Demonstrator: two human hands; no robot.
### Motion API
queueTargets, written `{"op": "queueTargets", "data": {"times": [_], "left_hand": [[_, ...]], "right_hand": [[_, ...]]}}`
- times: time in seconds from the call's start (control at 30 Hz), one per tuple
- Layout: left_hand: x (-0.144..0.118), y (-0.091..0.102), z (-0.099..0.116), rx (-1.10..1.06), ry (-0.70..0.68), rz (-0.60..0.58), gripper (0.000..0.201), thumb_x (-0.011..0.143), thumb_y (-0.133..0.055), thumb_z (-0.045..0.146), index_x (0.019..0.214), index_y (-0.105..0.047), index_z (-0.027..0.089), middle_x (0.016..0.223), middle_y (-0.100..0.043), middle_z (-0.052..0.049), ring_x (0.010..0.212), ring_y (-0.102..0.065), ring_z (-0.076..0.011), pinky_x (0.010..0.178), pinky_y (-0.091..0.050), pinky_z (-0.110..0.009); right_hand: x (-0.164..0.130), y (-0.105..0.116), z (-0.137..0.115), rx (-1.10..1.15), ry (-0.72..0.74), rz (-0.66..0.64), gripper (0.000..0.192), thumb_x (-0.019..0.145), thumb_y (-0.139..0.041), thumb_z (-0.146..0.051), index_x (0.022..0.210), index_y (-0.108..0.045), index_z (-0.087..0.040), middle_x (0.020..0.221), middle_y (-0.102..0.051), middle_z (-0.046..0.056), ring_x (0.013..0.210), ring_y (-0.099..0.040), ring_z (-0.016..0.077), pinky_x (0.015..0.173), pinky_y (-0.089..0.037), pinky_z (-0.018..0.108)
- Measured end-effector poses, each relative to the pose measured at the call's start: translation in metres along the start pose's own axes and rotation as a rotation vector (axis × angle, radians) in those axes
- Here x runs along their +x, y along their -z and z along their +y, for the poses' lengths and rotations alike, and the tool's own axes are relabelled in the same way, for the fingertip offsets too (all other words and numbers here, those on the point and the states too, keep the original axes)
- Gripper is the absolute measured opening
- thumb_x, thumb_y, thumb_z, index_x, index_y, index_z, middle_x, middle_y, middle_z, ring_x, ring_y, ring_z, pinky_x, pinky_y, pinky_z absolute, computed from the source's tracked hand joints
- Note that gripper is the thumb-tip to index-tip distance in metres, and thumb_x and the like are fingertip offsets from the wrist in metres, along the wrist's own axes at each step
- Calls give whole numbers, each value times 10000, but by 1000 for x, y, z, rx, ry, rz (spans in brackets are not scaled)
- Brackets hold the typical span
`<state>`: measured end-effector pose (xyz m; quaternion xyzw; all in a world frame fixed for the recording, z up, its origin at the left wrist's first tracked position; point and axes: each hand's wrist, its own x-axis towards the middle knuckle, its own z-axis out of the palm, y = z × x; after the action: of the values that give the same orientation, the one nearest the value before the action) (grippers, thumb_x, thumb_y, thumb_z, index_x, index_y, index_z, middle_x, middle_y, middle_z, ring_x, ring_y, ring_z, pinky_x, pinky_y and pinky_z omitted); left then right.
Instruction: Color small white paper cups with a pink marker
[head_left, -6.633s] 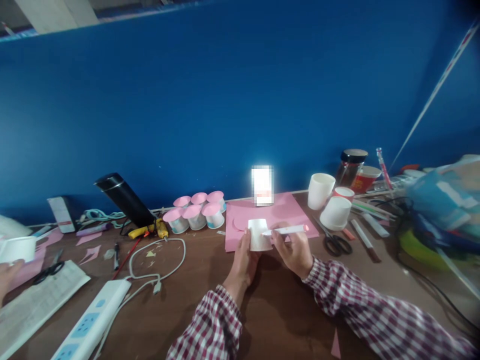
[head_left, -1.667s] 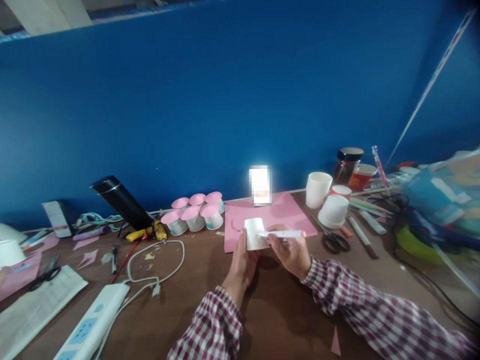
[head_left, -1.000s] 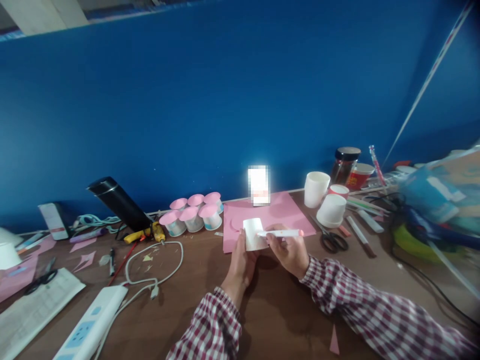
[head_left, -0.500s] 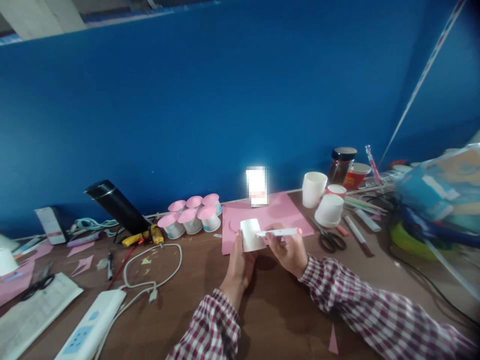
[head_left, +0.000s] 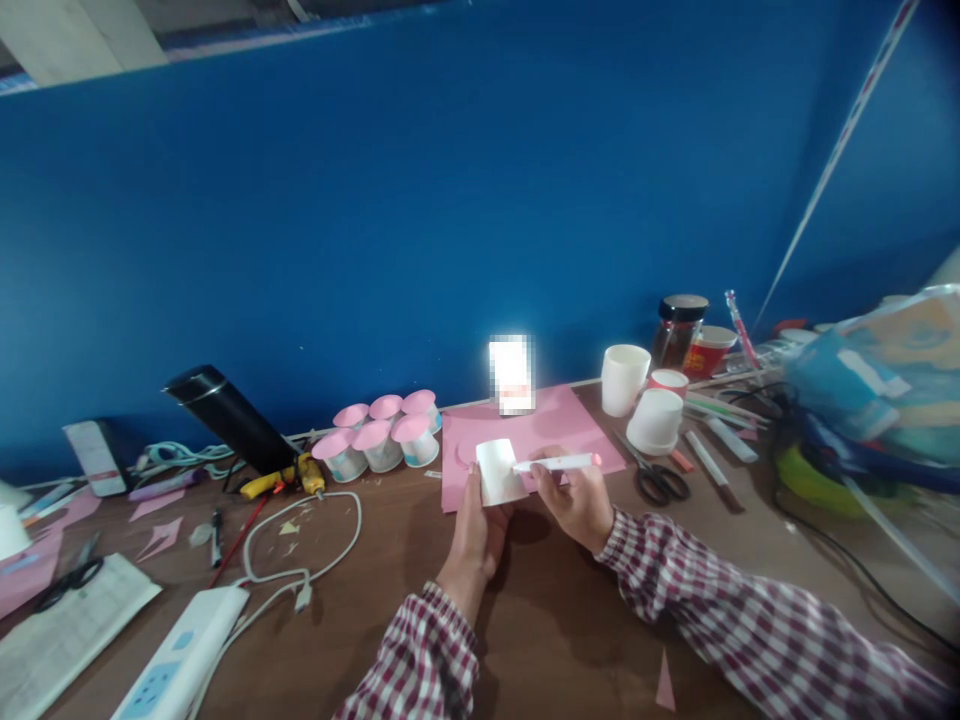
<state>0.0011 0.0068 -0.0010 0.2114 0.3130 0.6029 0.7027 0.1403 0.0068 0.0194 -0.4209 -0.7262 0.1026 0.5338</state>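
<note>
Two hands meet over the near edge of the pink sheet (head_left: 551, 425). My left hand (head_left: 476, 525) is curled round the white paper cup (head_left: 499, 470), thumb on its left wall, holding it on its side just above the desk (head_left: 360, 600). My right hand (head_left: 577, 500) pinches the white marker (head_left: 559, 463) between thumb and fingers, with its tip against the cup's right side and its pink cap end pointing away to the right.

Beyond the right hand lie black scissors (head_left: 660, 480) and two more white cups (head_left: 637, 395). Off past the left hand stand pink-topped cups (head_left: 379, 440), then a coiled white cable (head_left: 300, 540) and a power strip (head_left: 184, 650). A blue wall (head_left: 450, 200) backs the brown desk.

Against the frames before, both grips are the same and the marker tip has stayed on the cup; only my view has drifted a little to the right.
</note>
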Motion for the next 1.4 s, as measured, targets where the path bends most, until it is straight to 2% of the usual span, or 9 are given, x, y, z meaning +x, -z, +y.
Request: {"op": "queueTargets", "data": {"times": [0.63, 0.83, 0.97, 1.4], "left_hand": [[-1, -3, 1, -2, -8, 16, 422, 859, -535, 470, 1108, -629, 143, 999, -705, -82, 871, -655, -184, 810, -518, -283], [-2, -4, 0, -12, -9, 3, 421, 857, -544, 458, 1110, -627, 132, 1033, -698, -96, 888, -653, -194, 862, -503, -311], [-2, -4, 0, -8, -1, -29, 451, 859, -531, 475, 1123, -617, 118, 1042, -691, -111, 926, -651, -213, 896, -490, -334], [-2, -1, -1, 8, 26, -17, 468, 856, -526, 494, 1121, -621, 120, 985, -692, -102, 898, -636, -205, 885, -481, -331]], "right_hand": [[0, 0, 0, -19, 6, -3, 145, 899, -479, -226, 826, -595, -178, 631, -625, -8, 494, -537, 87, 510, -426, 186], [-3, -1, 1, -4, -11, -18, 137, 901, -479, -227, 835, -591, -185, 653, -638, 1, 512, -555, 98, 521, -439, 197], [-3, -1, 0, 8, -11, -8, 136, 903, -475, -239, 851, -589, -186, 647, -635, 2, 518, -562, 105, 522, -450, 202], [-2, -1, 3, -3, -7, 30, 140, 903, -485, -237, 864, -608, -182, 677, -665, 20, 547, -588, 116, 526, -459, 209]]}}
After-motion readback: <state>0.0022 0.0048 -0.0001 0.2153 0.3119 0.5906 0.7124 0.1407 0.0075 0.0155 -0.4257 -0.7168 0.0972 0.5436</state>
